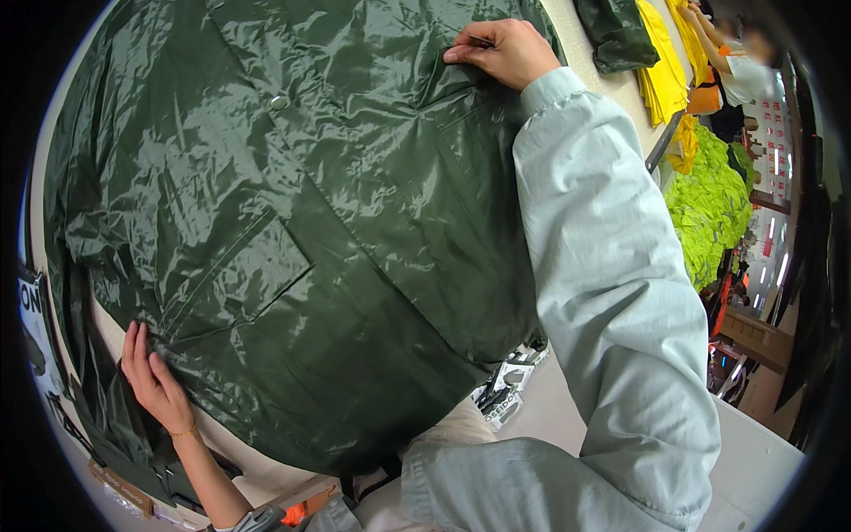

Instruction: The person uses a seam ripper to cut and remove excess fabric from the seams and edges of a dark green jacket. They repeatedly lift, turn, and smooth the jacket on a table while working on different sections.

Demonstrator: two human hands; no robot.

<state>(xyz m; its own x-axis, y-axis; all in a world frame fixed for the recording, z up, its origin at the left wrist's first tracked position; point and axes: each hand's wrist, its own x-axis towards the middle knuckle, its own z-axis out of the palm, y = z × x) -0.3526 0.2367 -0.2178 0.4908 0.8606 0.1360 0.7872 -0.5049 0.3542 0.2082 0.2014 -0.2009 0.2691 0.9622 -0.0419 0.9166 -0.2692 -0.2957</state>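
Note:
A shiny dark green raincoat [372,257] lies spread over the table in front of me, with a silver snap button [279,103] on its front and a flapped pocket [253,266] at the lower left. At the far right, my right hand [510,55] pinches a fold of the coat between thumb and fingers. My left hand [158,381] rests at the coat's lower left edge, its fingers stretched out and lightly touching the material. Nothing is gripped in it.
Yellow folded garments [660,62] and another dark green piece [616,35] lie on the table at the far right. Beyond them is a heap of bright lime garments [705,208]. Another person [745,75] stands there. A cardboard box [753,339] is at the right, and more dark green material [120,426] hangs at the lower left.

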